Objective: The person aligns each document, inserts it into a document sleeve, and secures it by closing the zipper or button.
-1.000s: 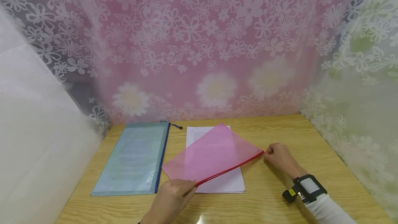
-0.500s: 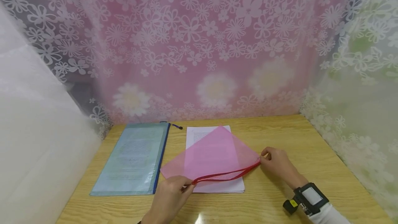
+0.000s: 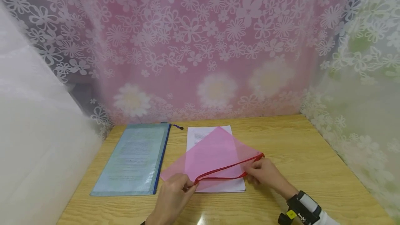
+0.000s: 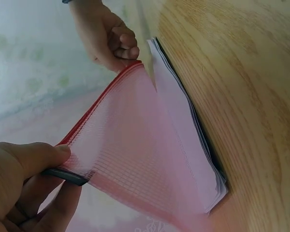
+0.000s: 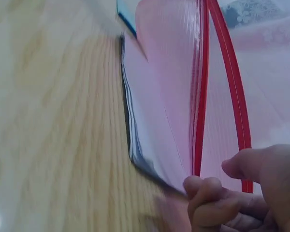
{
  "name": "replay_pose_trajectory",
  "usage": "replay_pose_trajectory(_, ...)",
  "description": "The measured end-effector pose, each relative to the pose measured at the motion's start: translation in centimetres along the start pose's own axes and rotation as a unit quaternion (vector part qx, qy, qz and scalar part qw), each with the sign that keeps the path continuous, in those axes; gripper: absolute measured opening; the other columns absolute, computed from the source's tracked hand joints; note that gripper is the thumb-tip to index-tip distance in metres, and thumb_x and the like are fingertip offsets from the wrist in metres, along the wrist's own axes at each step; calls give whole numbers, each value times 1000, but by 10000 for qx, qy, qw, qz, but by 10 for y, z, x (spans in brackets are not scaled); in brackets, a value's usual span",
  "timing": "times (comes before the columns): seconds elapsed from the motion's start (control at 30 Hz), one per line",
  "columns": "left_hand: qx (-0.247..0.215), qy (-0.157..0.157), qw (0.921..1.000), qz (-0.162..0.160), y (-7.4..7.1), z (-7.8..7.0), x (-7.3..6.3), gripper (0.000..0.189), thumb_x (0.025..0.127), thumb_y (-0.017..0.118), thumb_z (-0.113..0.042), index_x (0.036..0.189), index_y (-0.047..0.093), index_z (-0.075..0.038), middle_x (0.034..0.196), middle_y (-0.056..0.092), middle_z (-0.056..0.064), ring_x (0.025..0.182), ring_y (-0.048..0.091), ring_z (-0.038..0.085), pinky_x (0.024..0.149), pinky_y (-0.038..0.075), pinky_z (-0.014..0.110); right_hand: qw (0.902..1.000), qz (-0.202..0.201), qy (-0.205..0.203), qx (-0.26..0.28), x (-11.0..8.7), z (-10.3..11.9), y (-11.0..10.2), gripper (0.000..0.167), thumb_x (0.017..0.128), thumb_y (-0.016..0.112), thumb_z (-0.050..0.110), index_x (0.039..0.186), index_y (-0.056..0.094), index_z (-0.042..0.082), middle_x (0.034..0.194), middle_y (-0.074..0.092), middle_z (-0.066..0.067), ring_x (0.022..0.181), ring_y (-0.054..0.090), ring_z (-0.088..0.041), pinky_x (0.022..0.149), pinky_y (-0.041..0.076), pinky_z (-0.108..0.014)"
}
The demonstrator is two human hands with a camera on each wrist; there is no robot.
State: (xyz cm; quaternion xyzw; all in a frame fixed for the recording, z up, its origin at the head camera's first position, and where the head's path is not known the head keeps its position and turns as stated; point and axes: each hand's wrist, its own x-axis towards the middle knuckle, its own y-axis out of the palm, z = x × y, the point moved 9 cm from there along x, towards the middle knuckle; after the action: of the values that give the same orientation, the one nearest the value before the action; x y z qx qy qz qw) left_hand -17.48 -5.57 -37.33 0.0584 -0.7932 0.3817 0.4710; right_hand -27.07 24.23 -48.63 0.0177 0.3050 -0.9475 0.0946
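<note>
A translucent pink mesh zipper pouch (image 3: 209, 155) is held slantwise over a stack of printed paper (image 3: 225, 185). Its red zipper (image 5: 200, 96) is unzipped, and the two red edges stand apart in a long gap. My left hand (image 3: 173, 193) pinches the pouch at the left end of the zipper; a dark pull tab (image 4: 65, 175) shows between those fingers in the left wrist view. The right hand (image 3: 265, 174) holds the near red edge toward its right end, fingers curled at it. Beyond that hand, the pouch's right corner (image 3: 261, 155) sticks out.
A blue zipper pouch (image 3: 134, 159) with printed sheets inside lies left of the paper. Its dark pull tab (image 3: 178, 127) sticks out at the far right corner. The wooden table (image 3: 300, 148) is bounded by a pink floral curtain (image 3: 200, 61) behind and pale sheeting on both sides.
The red zipper edges have parted from one closed line into a wide gap. My right hand has shifted from the pouch's right corner leftward and nearer, onto the near edge; the left hand barely moved.
</note>
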Motion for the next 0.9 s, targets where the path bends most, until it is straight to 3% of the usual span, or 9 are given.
replay_pose_trajectory(0.17, 114, -148, 9998, -72, -1, 1, 0, 43, 56, 95, 2, 62, 57, -18, 59, 55, -11, 58, 45, -5, 52, 36, 4, 9974, 354, 406, 487, -4, -2, 12, 49, 99, 67, 41, 71, 73, 1, 58, 63, 0, 49, 54, -9, 45, 41, -22)
replay_pose_trajectory(0.3, 86, -180, 9998, -102, -1, 1, 1, 43, 55, 94, 5, 61, 57, -18, 59, 55, -11, 58, 46, -5, 53, 37, 4, 9870, 804, 647, 1230, -6, -1, 25, 46, 100, 67, 39, 82, 76, -2, 64, 67, -1, 51, 53, -7, 47, 42, -19)
replay_pose_trajectory(0.43, -24, 82, 10000, -50, 2, -5, 1, 40, 58, 93, 4, 63, 58, -16, 62, 59, -10, 59, 53, -3, 56, 41, 4, 9635, 1252, 894, 2190, -6, 2, 36, 46, 100, 67, 38, 99, 75, -7, 76, 74, -6, 56, 54, -7, 52, 42, -19)
replay_pose_trajectory(0.57, -327, 397, 9986, 139, 6, -13, 0, 38, 61, 91, 4, 66, 59, -15, 65, 61, -8, 62, 59, 0, 59, 45, 4, 9458, 1371, 1159, 2704, -6, 4, 42, 50, 99, 68, 40, 107, 73, -10, 81, 77, -6, 59, 56, -5, 54, 42, -18)
replay_pose_trajectory(0.73, -515, 892, 9936, 463, 13, -27, -6, 38, 63, 92, 0, 72, 59, -14, 69, 62, -8, 64, 60, 0, 61, 45, 3, 9327, 1382, 1315, 3059, -6, 2, 47, 42, 100, 68, 33, 105, 74, -9, 84, 78, -8, 63, 68, -6, 58, 53, -19)
replay_pose_trajectory(0.83, -425, 1096, 9909, 661, 19, -32, -10, 39, 64, 93, -4, 75, 57, -15, 70, 60, -9, 63, 57, -2, 62, 43, 2, 9310, 1341, 1283, 3144, -4, -1, 48, 31, 99, 68, 23, 99, 75, -7, 82, 78, -10, 66, 72, -9, 63, 57, -21)
replay_pose_trajectory(0.9, -391, 1026, 9900, 883, 24, -31, -12, 39, 66, 93, -7, 75, 57, -16, 71, 60, -10, 63, 55, -2, 61, 42, 3, 9340, 1274, 1223, 3105, -2, -2, 49, 24, 98, 68, 17, 94, 75, -5, 79, 77, -8, 66, 72, -9, 63, 58, -21)
